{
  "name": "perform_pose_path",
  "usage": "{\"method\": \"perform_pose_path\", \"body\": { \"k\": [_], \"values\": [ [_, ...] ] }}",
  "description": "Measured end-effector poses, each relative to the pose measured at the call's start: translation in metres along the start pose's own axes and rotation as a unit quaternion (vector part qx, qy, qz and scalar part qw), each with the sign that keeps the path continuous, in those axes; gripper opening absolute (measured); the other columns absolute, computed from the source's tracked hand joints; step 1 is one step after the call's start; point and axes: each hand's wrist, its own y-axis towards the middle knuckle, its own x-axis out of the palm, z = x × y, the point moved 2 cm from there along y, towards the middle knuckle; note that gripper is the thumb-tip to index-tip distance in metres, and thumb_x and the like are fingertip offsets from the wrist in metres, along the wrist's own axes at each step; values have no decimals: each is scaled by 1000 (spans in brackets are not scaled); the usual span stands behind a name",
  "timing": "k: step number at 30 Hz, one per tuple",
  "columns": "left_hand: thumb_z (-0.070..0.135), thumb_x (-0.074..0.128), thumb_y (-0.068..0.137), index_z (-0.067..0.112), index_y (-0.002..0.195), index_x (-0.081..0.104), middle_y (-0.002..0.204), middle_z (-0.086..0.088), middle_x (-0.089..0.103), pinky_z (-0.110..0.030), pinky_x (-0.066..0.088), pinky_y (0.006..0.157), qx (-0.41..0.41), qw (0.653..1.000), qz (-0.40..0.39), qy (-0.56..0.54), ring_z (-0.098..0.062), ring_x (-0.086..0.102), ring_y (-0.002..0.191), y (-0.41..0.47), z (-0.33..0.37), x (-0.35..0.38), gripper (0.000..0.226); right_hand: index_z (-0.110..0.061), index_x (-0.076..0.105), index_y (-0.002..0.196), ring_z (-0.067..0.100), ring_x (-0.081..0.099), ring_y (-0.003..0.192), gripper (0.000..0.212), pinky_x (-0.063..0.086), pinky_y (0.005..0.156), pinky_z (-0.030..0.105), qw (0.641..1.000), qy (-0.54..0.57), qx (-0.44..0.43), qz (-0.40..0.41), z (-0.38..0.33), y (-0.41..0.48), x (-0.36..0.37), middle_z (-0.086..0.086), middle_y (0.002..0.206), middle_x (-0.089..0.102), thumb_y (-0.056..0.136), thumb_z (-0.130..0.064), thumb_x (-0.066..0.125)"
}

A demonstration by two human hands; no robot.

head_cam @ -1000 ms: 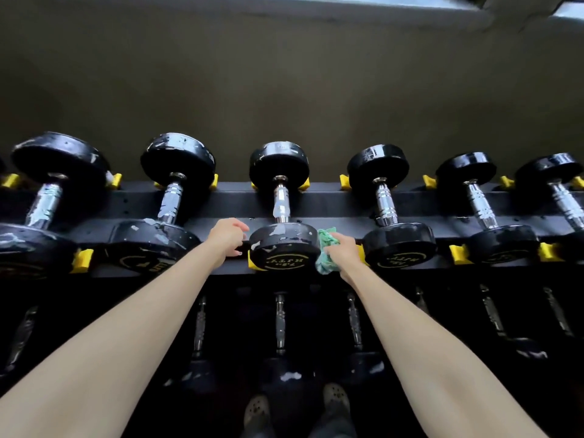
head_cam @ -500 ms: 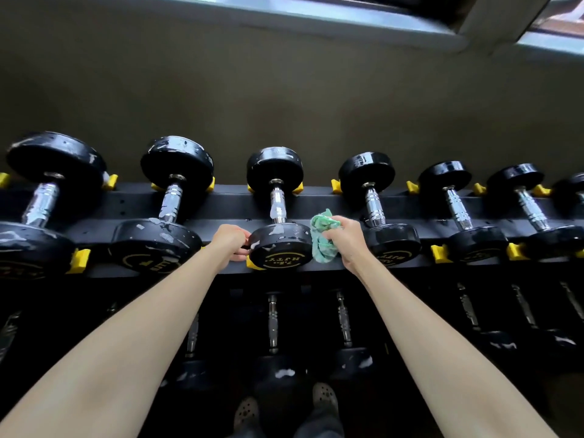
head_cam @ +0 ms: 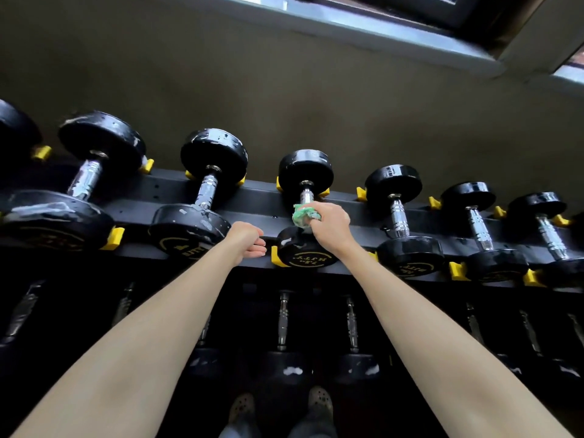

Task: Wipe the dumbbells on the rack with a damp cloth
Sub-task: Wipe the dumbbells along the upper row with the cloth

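A black dumbbell (head_cam: 306,173) with a chrome handle lies on the top tier of the black rack (head_cam: 252,203), straight ahead. My right hand (head_cam: 330,224) grips a crumpled green cloth (head_cam: 302,215) and holds it against that dumbbell's handle, just above the near head (head_cam: 305,252). My left hand (head_cam: 248,240) is beside the near head on its left, fingers loosely curled and holding nothing; whether it touches the head is unclear.
Several more black dumbbells (head_cam: 202,197) sit in yellow cradles (head_cam: 114,238) along the top tier to both sides. A lower tier holds more dumbbells (head_cam: 284,317) in shadow. A wall stands behind the rack. My shoes (head_cam: 319,403) show at the bottom.
My right hand has lifted the cloth from the right side of the near head up onto the handle. My left hand has stayed beside the near head. The view has shifted right.
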Motion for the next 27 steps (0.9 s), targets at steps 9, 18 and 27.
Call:
{"method": "perform_pose_path", "body": {
  "k": [9,18,27],
  "values": [
    [1,32,96,-2,119,51,80,-15,55,-28,51,59,-10,1000,20,9,-21,53,61,8,-5,-7,30,-14,62,120,26,56,107,33,46,87,33,963,-82,-109,-232,-31,14,34,10,116,63,91,-4,49],
    [3,35,96,-6,121,53,99,-21,57,-30,50,64,-6,997,49,66,-24,56,67,6,-7,-7,31,-11,62,119,22,33,131,37,29,106,35,844,-301,-269,-355,-33,-4,29,8,129,54,86,-2,48],
    [5,38,97,-7,122,52,109,-23,61,-30,52,65,-3,997,32,74,-26,60,77,-4,9,20,31,-5,73,83,32,50,118,15,31,105,41,824,-268,-443,-228,15,-31,4,3,99,67,71,-6,63]
  ]
}}
